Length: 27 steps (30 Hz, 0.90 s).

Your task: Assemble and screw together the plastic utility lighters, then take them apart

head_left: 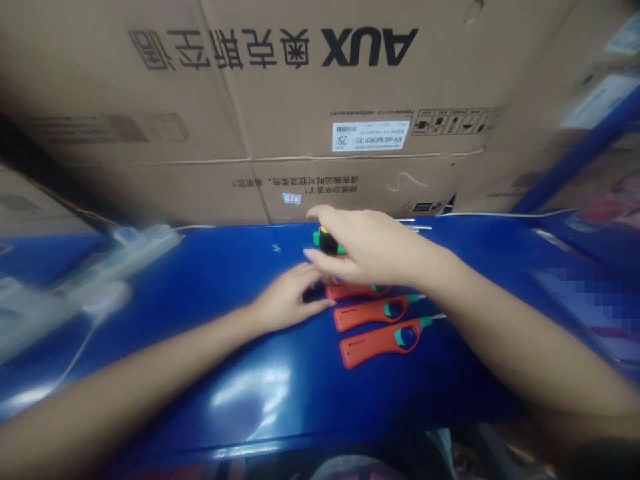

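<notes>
My right hand [375, 247] reaches in from the right with thumb and forefinger curved round a green-and-black object [329, 241] with a bit of yellow. Most of that object is covered by the hand. Just below, my left hand [287, 300] has its thumb and fingers at the left end of a red long-nosed lighter [345, 291], partly hidden under my right hand. Two more red lighters with green triggers lie side by side nearer me: one lighter [360, 315] in the middle and another lighter [375, 345] closest. Their metal noses point right.
A large cardboard box [280, 133] with upside-down print stands along the back of the blue tabletop [225, 387]. Metal rods [417, 229] lie behind my right hand. A blurred pale plastic item [145, 260] and a white cable [80, 350] are at left.
</notes>
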Available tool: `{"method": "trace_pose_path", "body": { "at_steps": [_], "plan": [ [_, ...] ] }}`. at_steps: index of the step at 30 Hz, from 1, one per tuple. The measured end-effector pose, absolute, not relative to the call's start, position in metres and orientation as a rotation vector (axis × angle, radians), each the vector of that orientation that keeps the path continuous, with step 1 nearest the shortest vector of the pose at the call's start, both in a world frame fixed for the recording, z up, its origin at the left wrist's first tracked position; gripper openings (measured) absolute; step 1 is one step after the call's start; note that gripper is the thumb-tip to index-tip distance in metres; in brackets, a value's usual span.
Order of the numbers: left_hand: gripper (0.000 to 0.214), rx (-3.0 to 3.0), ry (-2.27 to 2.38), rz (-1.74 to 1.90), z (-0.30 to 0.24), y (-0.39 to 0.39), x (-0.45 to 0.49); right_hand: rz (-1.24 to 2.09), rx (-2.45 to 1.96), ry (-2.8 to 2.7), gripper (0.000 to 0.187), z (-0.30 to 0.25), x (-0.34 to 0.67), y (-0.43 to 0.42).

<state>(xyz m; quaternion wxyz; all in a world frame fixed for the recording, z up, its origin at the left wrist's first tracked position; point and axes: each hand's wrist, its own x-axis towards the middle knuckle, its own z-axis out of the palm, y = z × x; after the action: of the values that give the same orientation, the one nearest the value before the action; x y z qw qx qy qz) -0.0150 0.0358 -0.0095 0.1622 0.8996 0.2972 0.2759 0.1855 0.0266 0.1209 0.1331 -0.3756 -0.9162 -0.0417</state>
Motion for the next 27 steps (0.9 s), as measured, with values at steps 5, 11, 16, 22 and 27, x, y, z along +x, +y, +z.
{"method": "trace_pose_path", "body": {
  "at_steps": [5,11,16,22,27],
  "plan": [
    [0.026,2.569,0.849,0.775,-0.0100,0.0358,-0.0149,-0.127,-1.051,-2.662,0.031,0.1223,0.1854,0.0238],
    [0.026,2.572,0.830,0.781,-0.0088,0.0352,-0.0148,-0.168,-1.048,-2.687,0.026,0.1251,0.1859,0.0242],
    [0.027,2.571,0.816,0.769,-0.0060,0.0344,-0.0144,-0.229,-1.048,-2.670,0.025,0.1266,0.1886,0.0251],
    [0.027,2.550,0.810,0.718,-0.0050,0.0351,-0.0140,-0.234,-1.043,-2.678,0.026,0.1251,0.1905,0.0263],
    [0.023,2.527,0.810,0.684,-0.0034,0.0349,-0.0139,-0.259,-1.178,-2.676,0.033,0.1266,0.1889,0.0257]
  ]
}}
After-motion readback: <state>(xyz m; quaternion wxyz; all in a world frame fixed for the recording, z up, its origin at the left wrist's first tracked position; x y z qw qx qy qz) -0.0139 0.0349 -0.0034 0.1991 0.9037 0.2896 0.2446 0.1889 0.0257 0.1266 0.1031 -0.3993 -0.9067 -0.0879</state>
